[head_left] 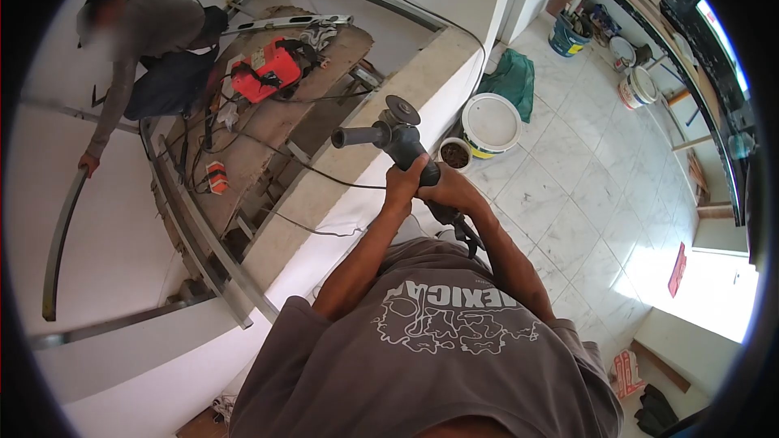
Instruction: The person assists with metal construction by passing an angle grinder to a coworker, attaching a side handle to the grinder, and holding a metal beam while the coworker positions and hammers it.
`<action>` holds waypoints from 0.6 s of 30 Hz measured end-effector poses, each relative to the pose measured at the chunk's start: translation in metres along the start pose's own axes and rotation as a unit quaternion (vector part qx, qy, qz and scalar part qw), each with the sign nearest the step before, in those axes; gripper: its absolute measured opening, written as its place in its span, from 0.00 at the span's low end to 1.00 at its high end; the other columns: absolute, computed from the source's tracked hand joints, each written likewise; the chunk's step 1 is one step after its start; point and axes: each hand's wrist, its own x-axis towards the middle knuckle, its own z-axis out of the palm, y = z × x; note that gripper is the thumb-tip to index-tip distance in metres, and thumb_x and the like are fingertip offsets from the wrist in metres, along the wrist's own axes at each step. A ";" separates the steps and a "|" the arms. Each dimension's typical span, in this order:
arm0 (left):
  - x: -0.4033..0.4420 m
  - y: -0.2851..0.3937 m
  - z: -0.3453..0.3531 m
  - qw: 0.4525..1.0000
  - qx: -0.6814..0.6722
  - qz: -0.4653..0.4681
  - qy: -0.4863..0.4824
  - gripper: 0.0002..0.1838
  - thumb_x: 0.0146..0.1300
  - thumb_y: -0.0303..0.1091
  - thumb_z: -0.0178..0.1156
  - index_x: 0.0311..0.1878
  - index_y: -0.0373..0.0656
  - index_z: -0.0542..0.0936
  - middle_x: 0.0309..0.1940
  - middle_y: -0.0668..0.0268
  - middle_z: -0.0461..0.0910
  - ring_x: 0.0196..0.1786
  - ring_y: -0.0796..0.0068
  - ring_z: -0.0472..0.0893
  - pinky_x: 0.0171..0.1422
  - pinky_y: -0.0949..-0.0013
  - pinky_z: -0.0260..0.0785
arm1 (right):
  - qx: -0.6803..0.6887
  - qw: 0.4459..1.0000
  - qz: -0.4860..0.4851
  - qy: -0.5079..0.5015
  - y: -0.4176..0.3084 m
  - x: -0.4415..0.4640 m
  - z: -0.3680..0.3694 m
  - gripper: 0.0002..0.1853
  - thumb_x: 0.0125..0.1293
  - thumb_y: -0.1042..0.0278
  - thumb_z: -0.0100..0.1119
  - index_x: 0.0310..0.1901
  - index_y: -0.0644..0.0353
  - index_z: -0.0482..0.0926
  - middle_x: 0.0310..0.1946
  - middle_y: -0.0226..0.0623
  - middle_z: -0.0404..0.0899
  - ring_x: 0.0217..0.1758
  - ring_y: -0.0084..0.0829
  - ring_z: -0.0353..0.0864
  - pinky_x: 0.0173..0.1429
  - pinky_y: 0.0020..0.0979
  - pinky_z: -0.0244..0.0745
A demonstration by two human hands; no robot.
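Note:
A black angle grinder [403, 144] with a disc at its top and a side handle pointing left is held up in front of my chest. My left hand [404, 182] and my right hand [451, 189] are both closed round its body, close together. Which side of the view belongs to which arm follows from the sleeves at left and right. The grinder is above the edge of a concrete ledge [422, 73]. Its rear end and a dark cord hang down below my right hand.
Beyond the ledge, a co-worker [154, 40] holds a metal bar [63, 235]. A red machine [266, 70], cables and metal tubes [195, 219] lie around a wooden platform [284, 126]. Right are a white-lidded bucket [491, 123], a small pot [454, 154] and green cloth [513, 81].

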 end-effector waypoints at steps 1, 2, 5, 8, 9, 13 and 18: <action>0.001 0.001 -0.003 1.000 -0.003 0.004 -0.016 0.22 0.57 0.43 0.69 0.45 0.33 0.81 0.37 0.61 0.82 0.36 0.73 0.82 0.42 0.68 0.74 | 0.048 0.998 0.003 -0.043 0.004 0.006 0.001 0.31 0.43 0.54 0.69 0.44 0.74 0.78 0.32 0.47 0.82 0.33 0.37 0.83 0.41 0.35 0.77; 0.002 0.002 -0.007 0.999 -0.006 0.008 -0.032 0.23 0.57 0.44 0.70 0.46 0.32 0.81 0.37 0.61 0.82 0.36 0.73 0.82 0.42 0.68 0.74 | 0.060 0.997 0.017 -0.042 0.003 0.008 0.002 0.29 0.43 0.55 0.69 0.42 0.73 0.79 0.31 0.45 0.82 0.33 0.35 0.83 0.40 0.34 0.76; 0.010 0.005 -0.017 0.996 0.039 -0.012 -0.075 0.24 0.58 0.46 0.68 0.46 0.32 0.80 0.37 0.61 0.82 0.36 0.73 0.82 0.42 0.68 0.74 | 0.091 0.994 0.057 -0.007 0.008 0.011 0.017 0.25 0.43 0.56 0.69 0.38 0.71 0.81 0.30 0.42 0.82 0.31 0.31 0.81 0.38 0.32 0.76; 0.018 0.006 -0.020 0.988 0.065 -0.023 -0.137 0.25 0.60 0.49 0.67 0.45 0.32 0.81 0.35 0.61 0.83 0.36 0.74 0.82 0.42 0.69 0.74 | 0.099 0.990 0.078 0.057 0.018 0.016 0.030 0.23 0.44 0.57 0.69 0.37 0.70 0.82 0.28 0.41 0.82 0.29 0.30 0.81 0.36 0.31 0.75; 0.021 0.009 -0.020 0.983 0.081 -0.031 -0.160 0.26 0.60 0.50 0.67 0.45 0.31 0.81 0.35 0.61 0.83 0.36 0.74 0.82 0.42 0.68 0.74 | 0.105 0.988 0.089 0.069 0.019 0.015 0.030 0.23 0.45 0.57 0.68 0.36 0.70 0.82 0.27 0.40 0.82 0.28 0.30 0.81 0.36 0.31 0.75; 0.038 0.012 -0.045 0.947 0.227 0.037 -0.225 0.36 0.62 0.57 0.64 0.53 0.28 0.77 0.36 0.55 0.84 0.40 0.71 0.83 0.45 0.69 0.74 | 0.166 0.973 0.102 0.125 0.003 0.009 0.030 0.19 0.48 0.59 0.68 0.35 0.69 0.81 0.26 0.38 0.81 0.27 0.27 0.80 0.33 0.30 0.75; 0.077 0.014 -0.128 0.946 0.265 0.168 -0.083 0.28 0.64 0.50 0.65 0.50 0.30 0.76 0.33 0.50 0.85 0.39 0.61 0.86 0.44 0.65 0.75 | 0.232 0.933 0.191 0.198 0.018 -0.012 0.015 0.20 0.52 0.62 0.68 0.39 0.69 0.76 0.28 0.39 0.80 0.28 0.32 0.83 0.32 0.33 0.78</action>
